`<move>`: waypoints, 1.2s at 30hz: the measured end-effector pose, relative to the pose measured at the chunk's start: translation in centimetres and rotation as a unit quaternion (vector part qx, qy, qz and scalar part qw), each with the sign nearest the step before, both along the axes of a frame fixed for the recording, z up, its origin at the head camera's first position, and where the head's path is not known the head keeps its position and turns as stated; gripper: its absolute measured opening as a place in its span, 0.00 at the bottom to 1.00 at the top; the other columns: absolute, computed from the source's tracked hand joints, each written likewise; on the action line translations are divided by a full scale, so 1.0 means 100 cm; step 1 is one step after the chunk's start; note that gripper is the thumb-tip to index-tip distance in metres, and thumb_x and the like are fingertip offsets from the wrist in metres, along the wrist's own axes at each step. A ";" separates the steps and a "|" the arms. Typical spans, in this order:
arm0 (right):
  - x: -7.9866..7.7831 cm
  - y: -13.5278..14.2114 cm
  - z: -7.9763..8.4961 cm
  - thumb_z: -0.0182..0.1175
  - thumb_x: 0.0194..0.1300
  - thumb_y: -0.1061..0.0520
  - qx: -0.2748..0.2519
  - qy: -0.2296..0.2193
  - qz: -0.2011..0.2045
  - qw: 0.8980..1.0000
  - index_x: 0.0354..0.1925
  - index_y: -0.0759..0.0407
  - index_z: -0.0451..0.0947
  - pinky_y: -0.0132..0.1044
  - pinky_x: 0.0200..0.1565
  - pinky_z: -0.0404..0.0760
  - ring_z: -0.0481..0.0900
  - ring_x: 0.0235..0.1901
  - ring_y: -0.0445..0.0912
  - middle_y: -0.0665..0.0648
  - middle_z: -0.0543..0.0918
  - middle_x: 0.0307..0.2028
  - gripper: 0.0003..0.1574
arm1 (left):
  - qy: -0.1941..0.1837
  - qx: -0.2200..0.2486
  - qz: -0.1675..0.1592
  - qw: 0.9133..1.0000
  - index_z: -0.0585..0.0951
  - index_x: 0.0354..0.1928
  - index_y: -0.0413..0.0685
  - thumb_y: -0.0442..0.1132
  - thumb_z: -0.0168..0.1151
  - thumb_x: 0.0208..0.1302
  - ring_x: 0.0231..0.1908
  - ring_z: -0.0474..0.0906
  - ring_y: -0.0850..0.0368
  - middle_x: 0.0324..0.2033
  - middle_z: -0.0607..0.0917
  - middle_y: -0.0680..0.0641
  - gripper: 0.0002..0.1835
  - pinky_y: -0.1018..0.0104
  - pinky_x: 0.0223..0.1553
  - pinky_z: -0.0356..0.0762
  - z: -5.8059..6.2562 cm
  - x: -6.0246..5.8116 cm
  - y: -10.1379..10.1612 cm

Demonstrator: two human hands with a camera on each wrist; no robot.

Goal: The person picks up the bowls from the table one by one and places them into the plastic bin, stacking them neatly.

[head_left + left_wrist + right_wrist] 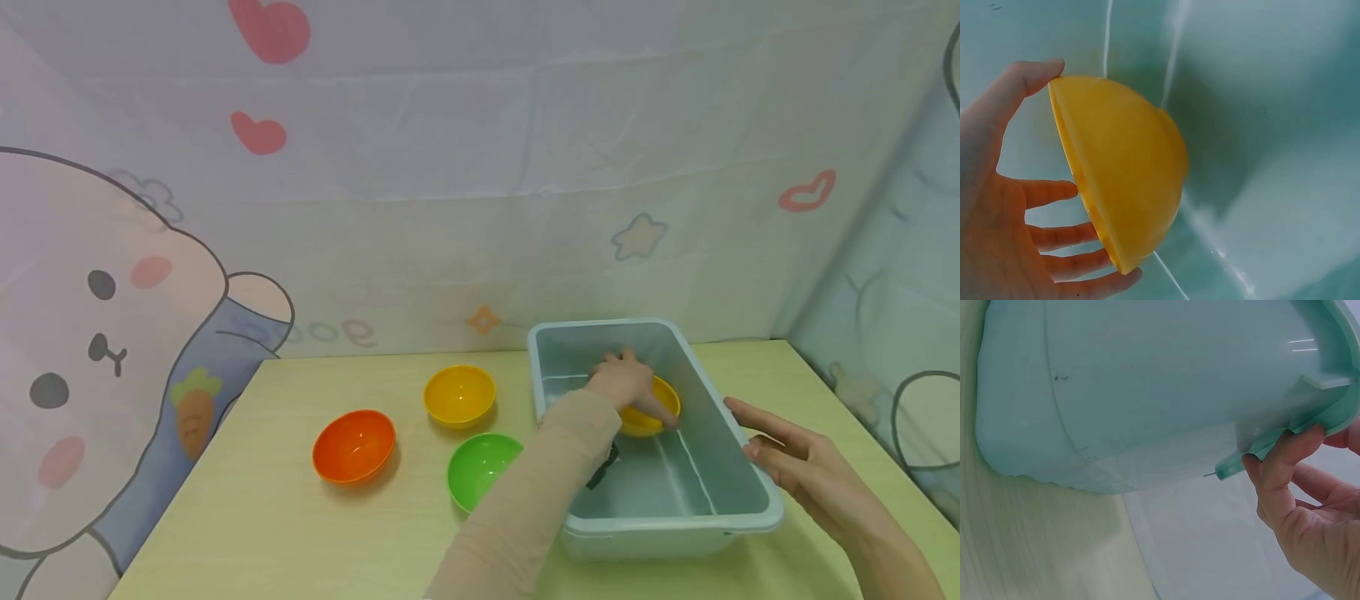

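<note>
My left hand (626, 383) reaches down into a pale blue-green plastic tub (667, 525). It grips a yellow bowl (663, 404) across the rim. In the left wrist view, thumb and fingertips touch opposite ends of the rim of this yellow bowl (1125, 162), which appears tilted. At the tub's right side, my right hand (817, 467) holds the rim. The right wrist view shows the bent fingers of my right hand (1304, 494) at the lip of the tub (1166, 381), seen from outside.
Left of the tub, an orange bowl (354, 447), another yellow bowl (460, 396) and a green bowl (480, 471) stand on the light wooden table (247, 500). My left forearm partly covers the green one. A printed curtain (420, 233) hangs behind the table.
</note>
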State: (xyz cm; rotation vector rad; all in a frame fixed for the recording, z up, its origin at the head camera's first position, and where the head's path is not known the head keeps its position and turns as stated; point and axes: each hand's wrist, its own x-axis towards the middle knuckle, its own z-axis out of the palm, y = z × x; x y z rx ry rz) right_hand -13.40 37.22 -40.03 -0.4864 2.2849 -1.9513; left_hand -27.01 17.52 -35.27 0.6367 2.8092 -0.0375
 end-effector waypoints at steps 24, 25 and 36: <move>0.000 -0.001 -0.001 0.41 0.74 0.67 0.001 -0.004 -0.008 1.000 0.74 0.56 0.51 0.32 0.46 0.81 0.79 0.53 0.33 0.33 0.71 0.63 0.34 | -0.013 0.007 -0.011 1.000 0.67 0.66 0.74 0.70 0.65 0.47 0.56 0.70 0.54 0.62 0.67 0.53 0.41 0.62 0.51 0.75 -0.007 0.004 -0.006; 0.000 -0.001 -0.001 0.42 0.74 0.66 -0.001 -0.005 -0.007 1.000 0.74 0.56 0.51 0.32 0.46 0.81 0.79 0.53 0.33 0.33 0.71 0.63 0.34 | -0.014 0.010 -0.013 1.000 0.68 0.65 0.74 0.70 0.65 0.47 0.55 0.70 0.54 0.62 0.67 0.54 0.40 0.63 0.50 0.76 -0.008 0.004 -0.006; 0.000 0.000 -0.001 0.41 0.74 0.66 0.011 -0.006 -0.007 1.000 0.74 0.55 0.51 0.32 0.46 0.81 0.78 0.54 0.33 0.32 0.71 0.63 0.34 | -0.018 0.021 -0.019 0.999 0.72 0.61 0.72 0.67 0.67 0.47 0.49 0.71 0.56 0.60 0.68 0.53 0.36 0.67 0.41 0.75 -0.010 0.004 -0.010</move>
